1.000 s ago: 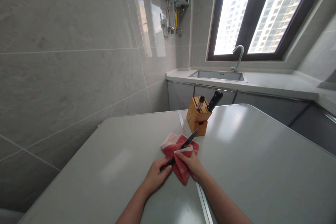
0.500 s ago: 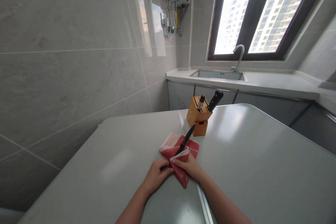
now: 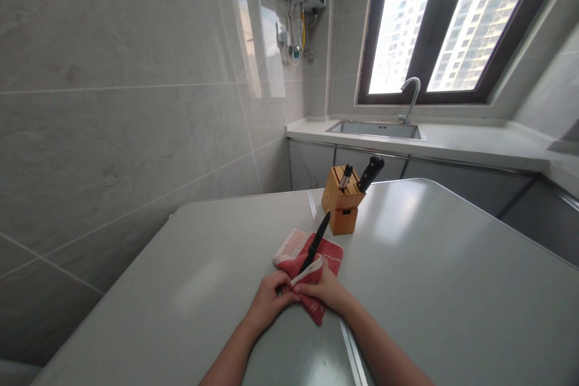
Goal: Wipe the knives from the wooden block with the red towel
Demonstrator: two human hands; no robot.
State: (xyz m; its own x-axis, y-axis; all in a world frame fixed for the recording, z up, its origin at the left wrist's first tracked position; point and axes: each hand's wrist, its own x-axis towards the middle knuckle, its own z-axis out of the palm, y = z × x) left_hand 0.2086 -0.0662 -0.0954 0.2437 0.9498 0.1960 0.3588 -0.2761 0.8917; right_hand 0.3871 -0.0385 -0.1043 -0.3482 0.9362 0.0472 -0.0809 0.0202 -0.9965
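On a grey desk [image 3: 190, 265], the left hand [image 3: 268, 301] grips a black knife [image 3: 315, 243] by its handle while the right hand [image 3: 326, 291] pinches a soft red cloth [image 3: 326, 254] around the stiff, sharp blade, safest held by the handle.

Head camera looks forward and down, close over the table [image 3: 190, 289].

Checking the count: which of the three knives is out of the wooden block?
The black-bladed knife, held in the left hand over the red cloth; the other two stand in the block.
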